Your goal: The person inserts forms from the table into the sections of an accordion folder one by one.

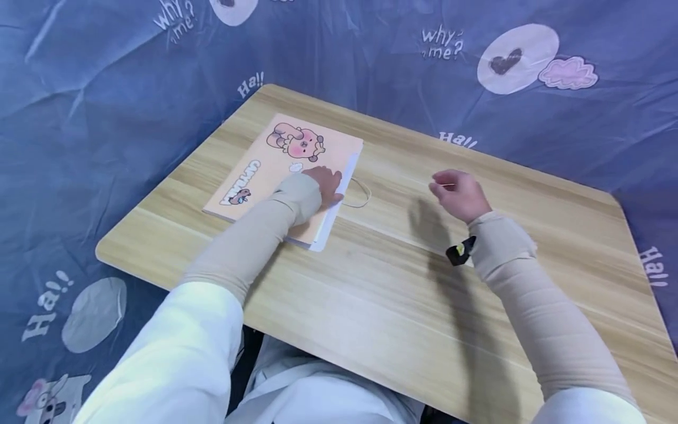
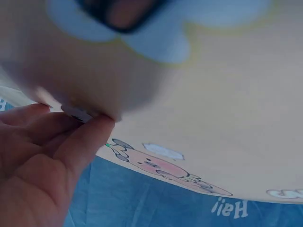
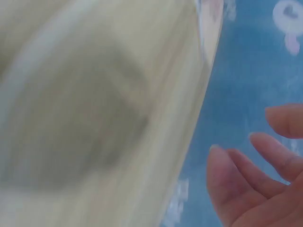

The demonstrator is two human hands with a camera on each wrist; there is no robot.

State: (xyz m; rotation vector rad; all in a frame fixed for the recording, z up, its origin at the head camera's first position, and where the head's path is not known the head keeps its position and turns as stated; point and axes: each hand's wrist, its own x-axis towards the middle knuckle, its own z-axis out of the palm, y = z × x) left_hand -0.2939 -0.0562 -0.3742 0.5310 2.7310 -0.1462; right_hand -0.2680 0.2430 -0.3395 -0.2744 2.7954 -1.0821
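A pale pink folder [image 1: 281, 174] with cartoon bears lies on the left half of the wooden table. White-blue layers show along its right side. My left hand [image 1: 324, 181] is at that right side, thumb by the edge; in the left wrist view its bent fingertips pinch at a small patterned spot on the folder [image 2: 227, 94]. A thin elastic cord [image 1: 368, 194] loops out from beneath the right edge onto the table. My right hand [image 1: 458, 191] hovers over the table right of the cord, fingers loosely curved, nothing visible between them in the right wrist view.
The wooden table [image 1: 381, 306] has rounded corners. Blue printed cloth [image 1: 360, 53] hangs along its back and left sides. A black device [image 1: 459, 251] is strapped at my right wrist. My lap is just below the near table edge.
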